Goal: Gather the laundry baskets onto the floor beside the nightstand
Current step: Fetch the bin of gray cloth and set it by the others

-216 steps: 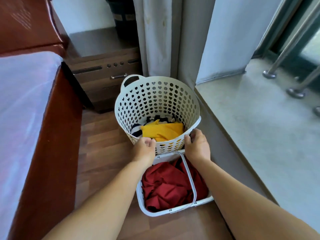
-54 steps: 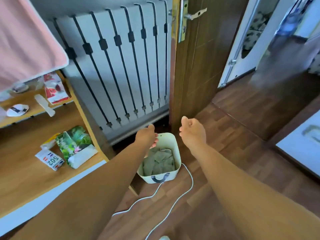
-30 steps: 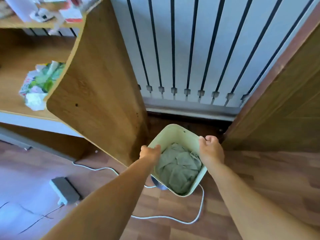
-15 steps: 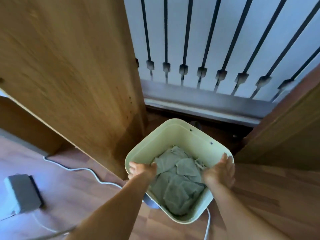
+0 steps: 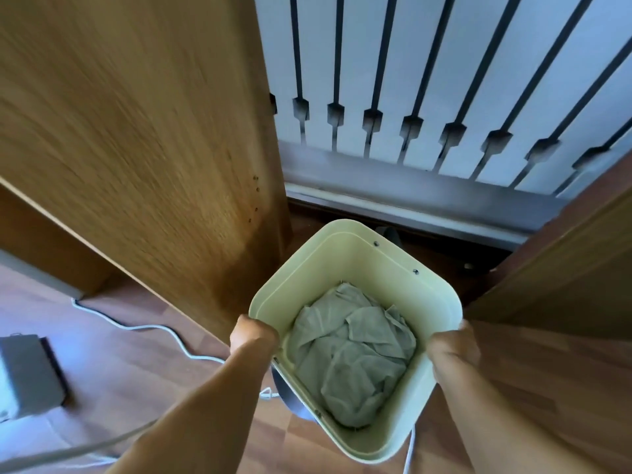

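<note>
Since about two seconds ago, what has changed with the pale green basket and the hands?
Both hands, left hand and right hand, went from hovering above the pale green square plastic basket to gripping its opposite rims. The grey-green cloth stays inside.

Head camera looks steeply down, close above floor (image 5: pixel 136 364).
</note>
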The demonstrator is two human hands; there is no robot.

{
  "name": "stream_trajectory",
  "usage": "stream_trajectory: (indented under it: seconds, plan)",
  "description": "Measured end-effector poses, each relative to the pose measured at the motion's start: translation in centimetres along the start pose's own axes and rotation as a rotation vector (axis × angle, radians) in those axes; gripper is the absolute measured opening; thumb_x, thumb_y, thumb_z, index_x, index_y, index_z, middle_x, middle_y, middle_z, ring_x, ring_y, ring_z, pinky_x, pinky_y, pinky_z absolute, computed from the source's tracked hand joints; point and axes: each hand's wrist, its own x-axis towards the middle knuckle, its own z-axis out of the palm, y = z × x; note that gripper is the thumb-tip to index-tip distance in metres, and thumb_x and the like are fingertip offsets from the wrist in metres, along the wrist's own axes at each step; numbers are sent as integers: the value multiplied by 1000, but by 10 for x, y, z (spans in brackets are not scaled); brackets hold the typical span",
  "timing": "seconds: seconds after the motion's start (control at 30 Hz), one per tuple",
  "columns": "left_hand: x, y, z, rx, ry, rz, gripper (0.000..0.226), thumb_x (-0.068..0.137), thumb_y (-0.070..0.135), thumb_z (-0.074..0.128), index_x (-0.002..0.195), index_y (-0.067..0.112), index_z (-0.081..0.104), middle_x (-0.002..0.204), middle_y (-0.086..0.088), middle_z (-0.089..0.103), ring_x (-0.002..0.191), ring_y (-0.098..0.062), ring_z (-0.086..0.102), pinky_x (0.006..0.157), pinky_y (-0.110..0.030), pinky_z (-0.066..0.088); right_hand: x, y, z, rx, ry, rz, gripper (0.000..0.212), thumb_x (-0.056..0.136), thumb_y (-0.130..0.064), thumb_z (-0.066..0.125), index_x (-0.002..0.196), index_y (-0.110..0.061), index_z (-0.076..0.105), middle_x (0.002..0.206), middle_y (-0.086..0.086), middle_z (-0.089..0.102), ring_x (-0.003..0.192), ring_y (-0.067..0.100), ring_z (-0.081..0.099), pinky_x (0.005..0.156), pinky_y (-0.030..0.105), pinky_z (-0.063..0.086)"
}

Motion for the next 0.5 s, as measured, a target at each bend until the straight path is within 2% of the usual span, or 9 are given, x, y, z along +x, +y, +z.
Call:
stream_trajectory:
  seconds: [0.13,0.27,0.5]
  plan:
    - [-21,6,-32,-25,-13,-22,44,74,9,47,117,6,56,110,-19,65,100,-39,65,87,-47,57,-27,-28,-26,-11,4,-45,62,81,-4,52,141,-15,42,133,18,58,120,41,56,97,43,47]
    - [-59,17,-80,-80,-27,-34,46,77,11,45,122,10,50,115,-19,61,104,-39,63,86,-48,57,-70,-58,-65,-53,-10,-62,60,81,-3,51,140,-13,41,132,21,58,119,41,55,94,40,47]
    - [-143,28,-191,-118,-26,-76,51,79,12,47,130,12,44,115,-17,60,103,-38,64,85,-48,58,-159,-117,-141,-91,-47,-134,52,86,-4,50,136,-4,38,134,26,54,119,45,54,96,47,45]
